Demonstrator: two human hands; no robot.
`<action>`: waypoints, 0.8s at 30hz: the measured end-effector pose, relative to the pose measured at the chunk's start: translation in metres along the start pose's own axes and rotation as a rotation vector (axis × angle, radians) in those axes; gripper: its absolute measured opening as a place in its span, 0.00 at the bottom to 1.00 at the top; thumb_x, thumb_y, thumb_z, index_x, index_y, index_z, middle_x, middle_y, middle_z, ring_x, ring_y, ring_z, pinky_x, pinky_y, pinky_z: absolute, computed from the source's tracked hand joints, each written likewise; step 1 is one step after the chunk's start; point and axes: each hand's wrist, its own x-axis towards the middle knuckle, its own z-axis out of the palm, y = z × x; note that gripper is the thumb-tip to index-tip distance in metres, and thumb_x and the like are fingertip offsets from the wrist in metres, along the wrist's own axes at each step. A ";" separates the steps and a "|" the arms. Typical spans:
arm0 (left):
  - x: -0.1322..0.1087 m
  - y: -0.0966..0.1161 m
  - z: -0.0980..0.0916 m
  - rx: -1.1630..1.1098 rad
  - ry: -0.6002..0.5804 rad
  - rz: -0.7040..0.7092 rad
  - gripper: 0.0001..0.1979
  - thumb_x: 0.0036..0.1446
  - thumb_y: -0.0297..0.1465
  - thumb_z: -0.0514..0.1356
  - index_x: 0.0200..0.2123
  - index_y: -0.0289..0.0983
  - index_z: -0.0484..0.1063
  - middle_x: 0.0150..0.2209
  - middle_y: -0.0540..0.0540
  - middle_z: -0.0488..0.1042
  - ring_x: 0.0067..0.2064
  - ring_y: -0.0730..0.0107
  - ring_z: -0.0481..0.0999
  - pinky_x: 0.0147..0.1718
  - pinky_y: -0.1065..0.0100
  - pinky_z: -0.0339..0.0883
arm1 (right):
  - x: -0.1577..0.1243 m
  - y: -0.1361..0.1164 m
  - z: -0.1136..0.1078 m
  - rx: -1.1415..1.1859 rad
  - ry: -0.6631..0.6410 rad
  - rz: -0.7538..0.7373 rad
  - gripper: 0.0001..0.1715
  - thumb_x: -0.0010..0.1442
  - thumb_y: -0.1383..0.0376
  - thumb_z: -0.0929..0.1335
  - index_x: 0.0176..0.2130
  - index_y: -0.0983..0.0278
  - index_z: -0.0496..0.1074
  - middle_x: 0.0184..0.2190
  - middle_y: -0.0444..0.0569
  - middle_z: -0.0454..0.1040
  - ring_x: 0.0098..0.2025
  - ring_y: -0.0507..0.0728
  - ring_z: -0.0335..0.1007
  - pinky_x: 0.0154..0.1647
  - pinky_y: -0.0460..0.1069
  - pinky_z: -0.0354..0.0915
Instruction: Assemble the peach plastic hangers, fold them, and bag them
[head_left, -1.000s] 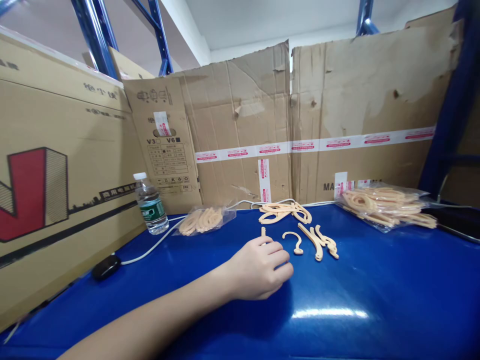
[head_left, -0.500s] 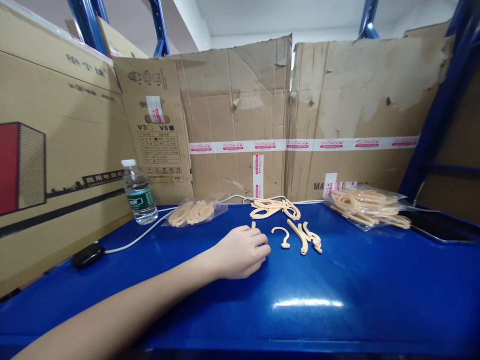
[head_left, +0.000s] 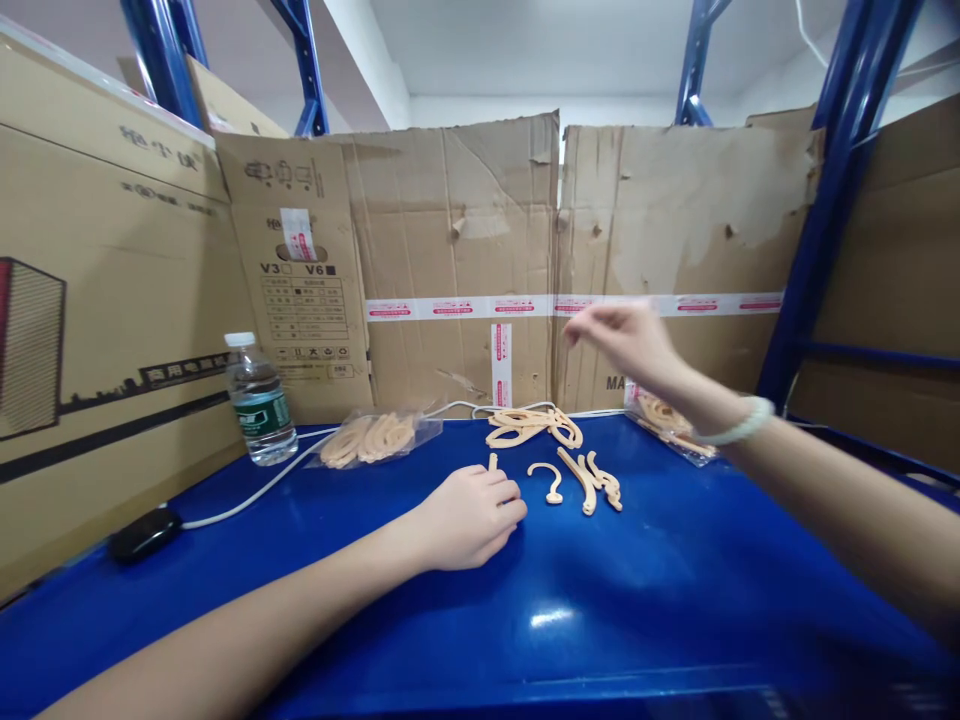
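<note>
Low over the blue tabletop (head_left: 480, 630), my left hand (head_left: 474, 515) has its fingers curled down around a beige hanger piece (head_left: 493, 462). Only the tip of that piece shows beyond the knuckles. To its right lie a beige hanger hook (head_left: 553, 485), a curved hanger arm (head_left: 581, 482) and a smaller wavy piece (head_left: 606, 482). My right hand (head_left: 626, 335) is up in the air above the table, with a pale bracelet (head_left: 739, 422) on the wrist. Its fingers are bent and blurred, and nothing in them can be made out.
Looped beige hanger parts (head_left: 525, 428) lie at the back. Bagged beige parts (head_left: 375, 440) are at left, another bag (head_left: 667, 425) at right, partly behind my right arm. A water bottle (head_left: 261, 405), a black mouse-like object (head_left: 144, 533), a white cable and cardboard walls (head_left: 457, 250) surround the table.
My right hand and forearm have come into view from the right, raised over the table. My left hand stays over the same piece. The camera view has shifted slightly.
</note>
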 end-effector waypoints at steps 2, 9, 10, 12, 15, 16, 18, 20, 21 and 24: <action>0.000 0.000 0.001 0.005 0.006 -0.008 0.07 0.62 0.30 0.53 0.38 0.37 0.70 0.38 0.46 0.76 0.38 0.64 0.74 0.34 0.63 0.61 | -0.001 0.017 0.021 -0.216 -0.197 0.039 0.12 0.64 0.59 0.67 0.37 0.65 0.76 0.36 0.50 0.77 0.38 0.56 0.73 0.45 0.53 0.68; 0.000 -0.002 0.001 -0.012 0.002 -0.025 0.08 0.63 0.29 0.52 0.37 0.37 0.71 0.37 0.47 0.76 0.37 0.64 0.74 0.33 0.64 0.62 | -0.016 0.080 0.077 -0.588 -0.539 0.238 0.17 0.59 0.59 0.72 0.44 0.67 0.74 0.42 0.53 0.76 0.42 0.59 0.74 0.45 0.55 0.69; 0.000 -0.002 0.001 -0.018 -0.003 -0.029 0.08 0.63 0.29 0.52 0.37 0.37 0.71 0.37 0.47 0.76 0.37 0.64 0.74 0.33 0.64 0.63 | -0.018 0.083 0.079 -0.610 -0.557 0.252 0.17 0.62 0.58 0.70 0.46 0.66 0.73 0.44 0.53 0.75 0.44 0.58 0.73 0.47 0.56 0.69; -0.001 -0.003 0.002 -0.031 0.003 -0.035 0.08 0.63 0.29 0.52 0.36 0.37 0.71 0.36 0.47 0.75 0.36 0.64 0.75 0.33 0.65 0.63 | -0.020 0.085 0.083 -0.631 -0.575 0.263 0.17 0.65 0.58 0.67 0.49 0.65 0.71 0.47 0.52 0.73 0.47 0.58 0.72 0.49 0.58 0.68; -0.001 -0.006 0.004 -0.045 0.030 -0.034 0.08 0.63 0.29 0.52 0.37 0.37 0.71 0.36 0.46 0.75 0.37 0.64 0.75 0.35 0.65 0.64 | -0.019 0.085 0.087 -0.602 -0.565 0.261 0.17 0.65 0.60 0.68 0.50 0.65 0.70 0.50 0.53 0.71 0.50 0.60 0.70 0.52 0.59 0.67; -0.002 -0.007 0.006 -0.048 0.036 -0.033 0.08 0.63 0.29 0.52 0.37 0.37 0.71 0.36 0.46 0.75 0.37 0.64 0.74 0.35 0.65 0.65 | -0.019 0.085 0.088 -0.578 -0.555 0.263 0.16 0.65 0.60 0.68 0.50 0.65 0.70 0.50 0.53 0.71 0.50 0.60 0.70 0.51 0.59 0.67; -0.002 -0.009 0.008 -0.052 0.040 -0.036 0.08 0.64 0.29 0.52 0.37 0.37 0.71 0.36 0.46 0.75 0.37 0.65 0.74 0.35 0.65 0.65 | -0.017 0.087 0.088 -0.518 -0.519 0.277 0.15 0.65 0.60 0.68 0.49 0.66 0.71 0.49 0.52 0.72 0.49 0.59 0.70 0.50 0.58 0.67; -0.003 -0.011 0.010 -0.061 0.040 -0.041 0.09 0.64 0.28 0.51 0.37 0.37 0.71 0.36 0.46 0.75 0.38 0.65 0.74 0.36 0.65 0.66 | -0.017 0.089 0.088 -0.446 -0.462 0.304 0.14 0.64 0.61 0.68 0.47 0.66 0.71 0.46 0.51 0.73 0.47 0.59 0.71 0.49 0.58 0.68; -0.003 -0.012 0.011 -0.067 0.039 -0.044 0.09 0.64 0.28 0.51 0.38 0.37 0.71 0.36 0.46 0.75 0.38 0.65 0.75 0.37 0.65 0.66 | -0.017 0.090 0.087 -0.403 -0.429 0.322 0.13 0.64 0.61 0.68 0.45 0.67 0.72 0.45 0.51 0.73 0.46 0.58 0.71 0.47 0.57 0.69; -0.003 -0.015 0.013 -0.083 0.032 -0.053 0.09 0.65 0.28 0.51 0.38 0.37 0.71 0.36 0.46 0.75 0.38 0.65 0.75 0.39 0.65 0.66 | -0.020 0.092 0.086 -0.234 -0.328 0.387 0.10 0.63 0.63 0.69 0.40 0.68 0.71 0.37 0.47 0.74 0.37 0.54 0.72 0.39 0.52 0.71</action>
